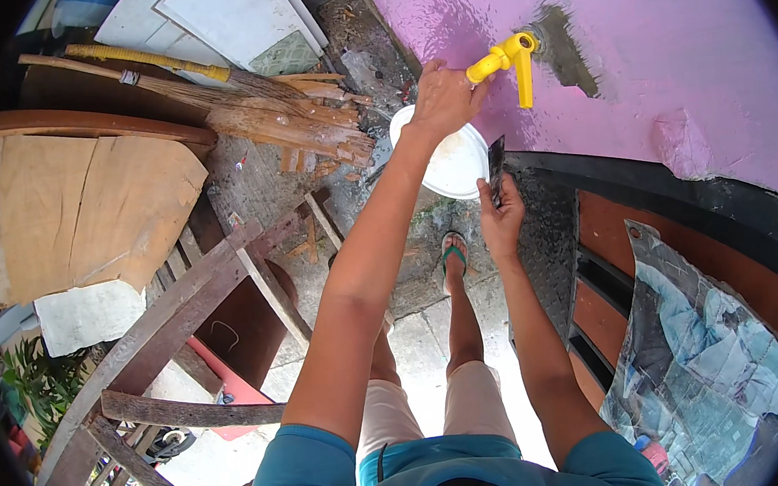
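Note:
A yellow faucet (pixel 502 59) with a long lever sticks out of the pink wall. My left hand (pixel 442 104) reaches up beside its spout, back of the hand toward me. Its thumb and one finger show apart; the other fingers are partly hidden. Below the spout stands a round white container (pixel 453 165), partly covered by my left wrist. At its right rim my right hand (pixel 503 219) grips a dark, flat, blade-like tool (pixel 497 161), held upright between thumb and fingers. Its exact kind is not clear.
Broken wood pieces (pixel 305 125) and a stick broom (pixel 181 90) lie at the upper left. A curved wooden frame (pixel 172 299) stands on the left. To the right are a reddish-brown slatted panel (pixel 606 293) and a crumpled printed sheet (pixel 694 346).

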